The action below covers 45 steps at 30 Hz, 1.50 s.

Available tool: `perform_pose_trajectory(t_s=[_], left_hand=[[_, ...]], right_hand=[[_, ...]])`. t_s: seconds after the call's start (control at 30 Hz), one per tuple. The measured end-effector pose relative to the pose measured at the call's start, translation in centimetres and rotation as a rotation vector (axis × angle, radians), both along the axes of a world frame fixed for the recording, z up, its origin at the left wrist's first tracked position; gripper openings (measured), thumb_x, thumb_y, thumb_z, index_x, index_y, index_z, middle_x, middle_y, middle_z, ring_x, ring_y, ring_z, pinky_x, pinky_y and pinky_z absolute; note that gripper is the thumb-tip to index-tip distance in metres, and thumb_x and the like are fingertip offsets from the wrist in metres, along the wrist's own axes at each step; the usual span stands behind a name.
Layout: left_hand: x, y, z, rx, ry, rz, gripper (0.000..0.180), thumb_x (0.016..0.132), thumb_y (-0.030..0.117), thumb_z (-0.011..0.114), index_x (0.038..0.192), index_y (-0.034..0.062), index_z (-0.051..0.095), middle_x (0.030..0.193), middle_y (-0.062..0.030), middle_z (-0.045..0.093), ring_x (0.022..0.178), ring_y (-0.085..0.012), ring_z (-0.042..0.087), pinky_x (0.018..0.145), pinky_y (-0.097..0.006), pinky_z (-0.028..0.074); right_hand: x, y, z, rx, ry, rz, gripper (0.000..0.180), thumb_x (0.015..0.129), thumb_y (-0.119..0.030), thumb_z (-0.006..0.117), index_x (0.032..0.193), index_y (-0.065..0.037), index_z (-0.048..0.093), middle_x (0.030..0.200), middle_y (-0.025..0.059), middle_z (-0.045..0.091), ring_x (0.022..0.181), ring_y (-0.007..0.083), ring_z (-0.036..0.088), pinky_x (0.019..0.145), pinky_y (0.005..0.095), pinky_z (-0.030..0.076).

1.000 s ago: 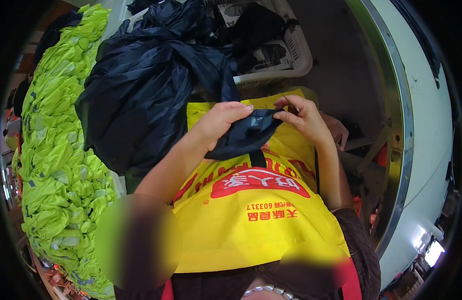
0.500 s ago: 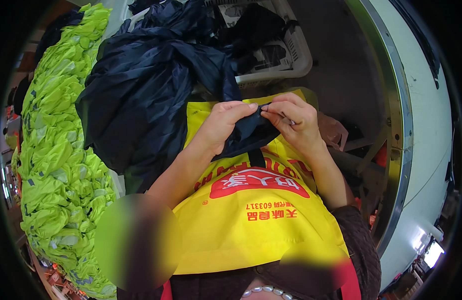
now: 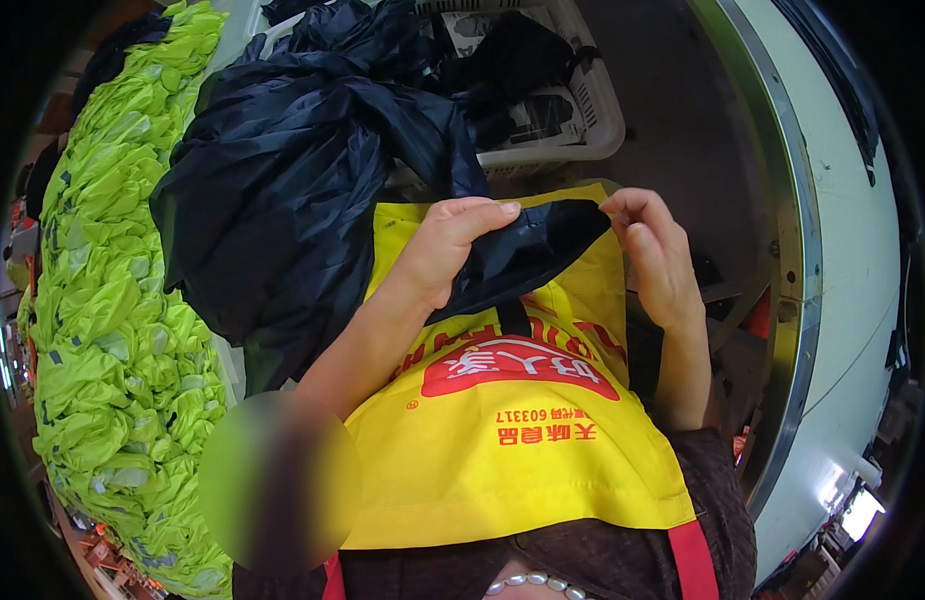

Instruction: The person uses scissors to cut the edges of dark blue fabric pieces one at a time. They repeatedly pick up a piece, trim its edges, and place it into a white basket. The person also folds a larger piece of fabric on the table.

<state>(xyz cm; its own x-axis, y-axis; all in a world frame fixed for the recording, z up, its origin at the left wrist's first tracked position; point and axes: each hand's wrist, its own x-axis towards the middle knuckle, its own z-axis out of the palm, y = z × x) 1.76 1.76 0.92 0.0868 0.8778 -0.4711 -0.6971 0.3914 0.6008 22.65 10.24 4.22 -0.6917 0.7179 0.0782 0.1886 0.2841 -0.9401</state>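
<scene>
Dark navy fabric piece [image 3: 528,255]: long axis left-right over yellow apron [image 3: 513,460]. Left hand [image 3: 448,250] fingers clamped on left end; right hand [image 3: 658,260] fingers pinching right tip.

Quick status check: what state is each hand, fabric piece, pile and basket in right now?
left hand: gripping the dark fabric piece.
right hand: pinching that piece's far end.
dark fabric piece: stretched between both hands.
dark fabric heap: bunched, crumpled.
lime-green pile: stacked high.
white basket: holding dark items.
yellow apron: worn, spread flat.
</scene>
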Motion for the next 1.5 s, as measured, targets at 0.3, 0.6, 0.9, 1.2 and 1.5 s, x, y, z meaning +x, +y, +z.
perform_pose_trajectory(t_s=[0.3,0.6,0.9,1.2,1.5], left_hand=[[-0.1,0.2,0.1,0.009,-0.04,-0.042,0.02,0.083,0.013,0.056,0.09,-0.0047,0.062,0.083,-0.0138,0.065,0.067,-0.0215,0.065,0.061,-0.03,0.055],[0.2,0.3,-0.6,-0.057,-0.07,-0.041,0.019,0.082,0.014,0.057,0.091,-0.0028,0.062,0.085,-0.0112,0.065,0.071,-0.0169,0.065,0.066,-0.025,0.053],[0.4,0.4,-0.8,-0.095,-0.11,-0.06,0.018,0.082,0.014,0.057,0.09,-0.0015,0.062,0.085,-0.0097,0.065,0.072,-0.0164,0.064,0.068,-0.025,0.052],[0.3,0.7,-0.2,-0.059,-0.121,-0.045,0.019,0.083,0.015,0.056,0.09,-0.0017,0.062,0.086,-0.0097,0.065,0.073,-0.0173,0.064,0.069,-0.025,0.052],[-3.3,-0.1,1.6,0.193,0.679,-0.057,0.014,0.083,0.015,0.06,0.081,0.0023,0.066,0.08,-0.0002,0.061,0.072,-0.0072,0.054,0.066,-0.023,0.043]], right_hand=[[-0.6,1.3,-1.1,0.793,-0.153,0.133,0.031,0.074,-0.015,0.067,0.101,-0.003,0.058,0.083,0.011,0.059,0.069,0.0244,0.058,0.057,0.0309,0.048],[-0.9,1.8,-2.1,0.796,-0.096,0.202,0.03,0.074,-0.017,0.067,0.099,-0.003,0.059,0.082,0.0107,0.059,0.069,0.0234,0.059,0.057,0.0302,0.048],[-1.3,1.4,-1.9,0.747,-0.099,0.208,0.026,0.074,-0.016,0.067,0.095,-0.003,0.059,0.079,0.0106,0.058,0.065,0.024,0.058,0.056,0.0302,0.047],[-1.5,0.3,-2.4,0.067,0.26,-0.077,0.027,0.074,-0.014,0.069,0.095,-0.003,0.056,0.074,0.0051,0.056,0.058,0.0138,0.051,0.054,0.0237,0.041],[-4.1,-0.9,-1.2,0.317,0.28,-0.065,0.012,0.074,-0.006,0.068,0.079,-0.005,0.057,0.065,0.0019,0.052,0.053,0.0084,0.045,0.048,0.0198,0.033]])
